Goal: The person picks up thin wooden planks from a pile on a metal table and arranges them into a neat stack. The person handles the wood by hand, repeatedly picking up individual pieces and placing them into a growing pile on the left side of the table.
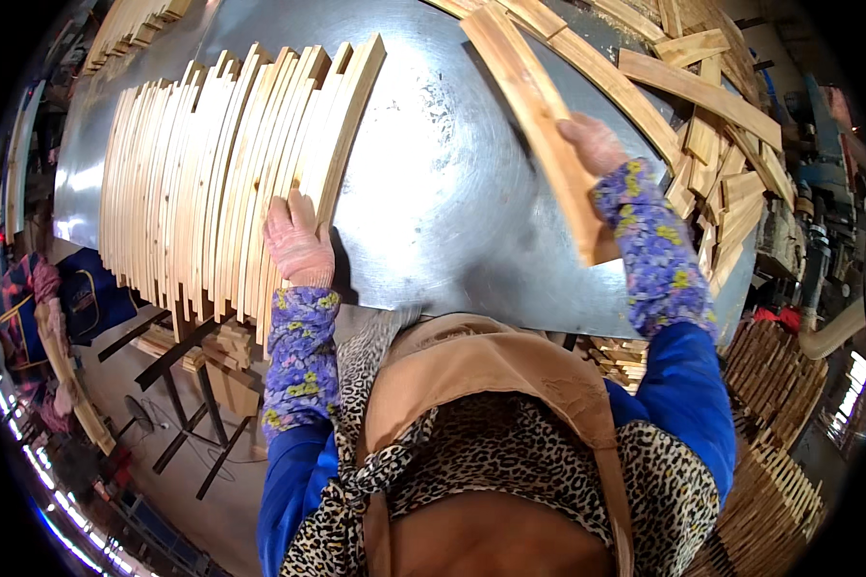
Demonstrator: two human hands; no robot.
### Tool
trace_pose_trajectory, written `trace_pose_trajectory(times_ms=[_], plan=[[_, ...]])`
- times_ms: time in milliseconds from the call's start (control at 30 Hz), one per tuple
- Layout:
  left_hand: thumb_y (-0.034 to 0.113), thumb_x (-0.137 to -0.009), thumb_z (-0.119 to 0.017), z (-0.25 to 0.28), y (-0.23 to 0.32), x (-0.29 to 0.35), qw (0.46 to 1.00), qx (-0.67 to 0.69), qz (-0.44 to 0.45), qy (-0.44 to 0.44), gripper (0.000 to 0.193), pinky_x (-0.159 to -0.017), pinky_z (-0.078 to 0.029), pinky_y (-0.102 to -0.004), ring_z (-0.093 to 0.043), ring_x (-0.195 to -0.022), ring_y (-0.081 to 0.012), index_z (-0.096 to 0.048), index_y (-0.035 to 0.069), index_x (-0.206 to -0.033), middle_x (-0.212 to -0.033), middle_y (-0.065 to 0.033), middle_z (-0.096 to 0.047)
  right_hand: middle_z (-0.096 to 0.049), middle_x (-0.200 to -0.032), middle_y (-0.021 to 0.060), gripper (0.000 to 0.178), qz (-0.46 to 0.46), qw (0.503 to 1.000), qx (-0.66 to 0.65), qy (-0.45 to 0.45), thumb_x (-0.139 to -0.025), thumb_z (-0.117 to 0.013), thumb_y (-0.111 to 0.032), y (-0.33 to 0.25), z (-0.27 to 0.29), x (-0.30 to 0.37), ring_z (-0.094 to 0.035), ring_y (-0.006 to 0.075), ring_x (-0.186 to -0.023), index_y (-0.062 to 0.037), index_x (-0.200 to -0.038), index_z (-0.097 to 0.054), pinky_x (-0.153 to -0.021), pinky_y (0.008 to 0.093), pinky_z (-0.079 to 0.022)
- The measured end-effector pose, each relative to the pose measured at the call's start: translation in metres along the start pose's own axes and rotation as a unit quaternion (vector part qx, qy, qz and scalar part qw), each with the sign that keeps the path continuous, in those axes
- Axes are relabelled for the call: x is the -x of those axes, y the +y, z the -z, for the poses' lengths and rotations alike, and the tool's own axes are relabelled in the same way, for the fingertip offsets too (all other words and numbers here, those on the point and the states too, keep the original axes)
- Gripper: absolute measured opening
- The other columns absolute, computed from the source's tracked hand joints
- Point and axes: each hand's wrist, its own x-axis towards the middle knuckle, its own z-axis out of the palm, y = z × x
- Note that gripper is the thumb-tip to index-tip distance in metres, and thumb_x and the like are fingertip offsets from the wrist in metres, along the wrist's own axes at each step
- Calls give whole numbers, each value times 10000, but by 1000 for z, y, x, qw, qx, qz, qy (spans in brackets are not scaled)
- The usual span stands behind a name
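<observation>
A row of pale wooden slats (pixel 192 183) stands side by side on the metal tabletop (pixel 433 192), to the left of centre. My left hand (pixel 299 238) lies on the right part of that row near its front ends, its fingers stretched along the wood. On the right, a wider wooden board (pixel 539 125) slants from the far side toward me, with its near end by my right forearm. My right hand (pixel 595 144) grips this board by its right edge; its fingertips rest on the wood and the thumb is hard to make out.
Behind the board lies a long plank (pixel 616 82). A jumbled heap of wood offcuts (pixel 717 144) covers the table's right side. More slats (pixel 130 29) sit at the far left. Stacked wood (pixel 779 385) is at the lower right, and a dark metal frame (pixel 188 394) stands below the left edge.
</observation>
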Motion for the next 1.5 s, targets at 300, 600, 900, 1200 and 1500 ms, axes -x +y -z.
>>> trace_pose_trajectory(times_ms=[300, 600, 900, 1200, 1500], plan=[[367, -975, -743, 57, -4, -21, 994, 34, -74, -66, 585, -1135, -495, -536, -583, -1354, -423, -611, 17, -1424, -1447, -228, -617, -783, -1028, 146, 426, -2, 995, -40, -96, -1035, -709, -403, -109, -299, 23, -772, 291, -908, -10, -1192, -665, -767, 436, -635], [245, -953, -752, 50, 75, -90, 915, 388, -110, -28, 561, -1088, -512, -495, -643, -1255, -427, -610, -44, -1412, -1351, -261, -660, -686, -1432, 228, 616, 275, 953, 124, 19, -993, -668, -370, -103, -161, -118, -644, 421, -1328, -75, -1529, -605, -1168, 474, -497], [236, -961, -714, -43, 289, -330, 790, 586, 159, -86, 697, -1151, -444, -364, -596, -1321, -286, -461, -104, -1515, -1445, -224, -611, -469, -1637, 212, 740, 124, 804, 514, 270, -947, -617, -182, -127, 110, -367, -414, 417, -1543, -173, -1653, -397, -1264, 532, -364], [161, -932, -776, -80, 307, -449, 624, 755, 202, -3, 608, -1050, -545, -428, -695, -1151, -349, -529, -117, -1413, -1304, -281, -679, -596, -1451, 247, 1012, 122, 914, 386, -8, -802, -834, -551, -163, 92, -343, -601, 437, -1351, -187, -1645, -407, -1087, 532, -544], [242, -925, -770, -22, 281, -299, 784, 590, 134, -139, 513, -944, -579, -404, -732, -1027, -273, -653, -92, -1297, -1152, -210, -759, -515, -1570, 277, 1072, 61, 916, 391, 67, -815, -857, -367, -154, 39, -262, -528, 426, -1454, -180, -1708, -295, -1202, 503, -475]])
